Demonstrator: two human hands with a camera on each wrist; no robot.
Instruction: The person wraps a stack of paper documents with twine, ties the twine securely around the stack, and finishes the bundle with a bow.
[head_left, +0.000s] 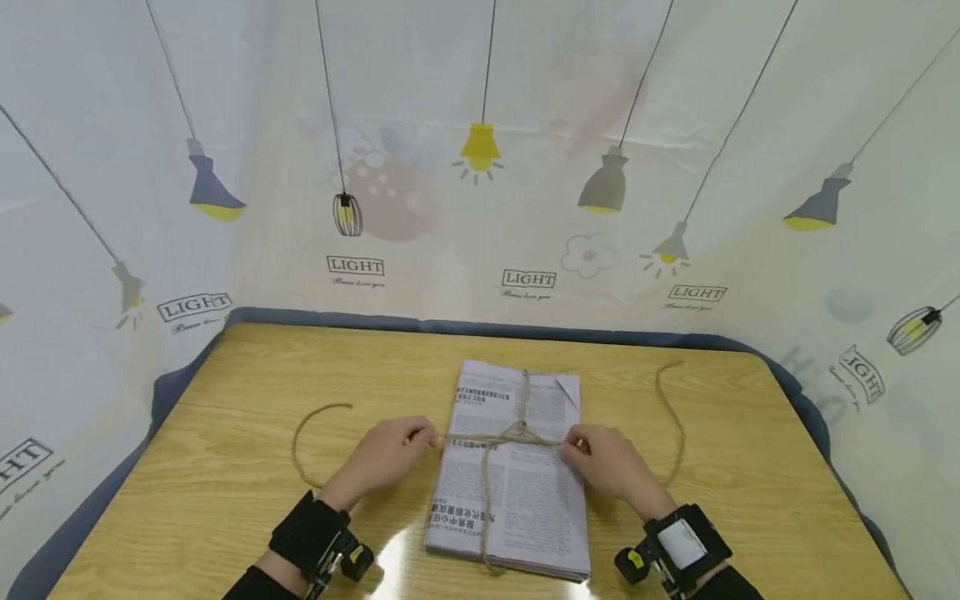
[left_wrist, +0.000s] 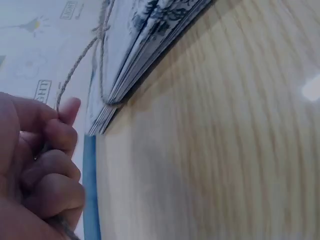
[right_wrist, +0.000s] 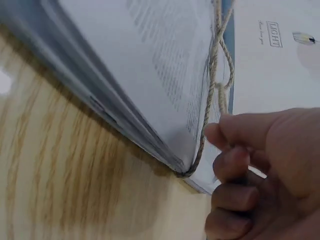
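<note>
A stack of folded newspapers [head_left: 536, 500] lies on the wooden table, with brown twine [head_left: 486, 492] wrapped around it lengthwise and crosswise. Near the middle of the top sheet the strands cross in a loose knot [head_left: 520, 431]. To the left of the stack, my left hand [head_left: 390, 454] pinches one strand and draws it out sideways; its fingers curl round the twine [left_wrist: 75, 70] in the left wrist view. At the stack's right edge my right hand [head_left: 609, 458] pinches the other strand between thumb and forefinger, beside the twine loop [right_wrist: 227, 65] seen in the right wrist view.
One loose twine end [head_left: 300, 437] curves over the table behind my left hand, another twine end [head_left: 678, 417] behind my right. The wooden table [head_left: 262, 375] meets a printed curtain [head_left: 450, 275] with a blue border at its back edge. Both wrists wear black straps with cameras.
</note>
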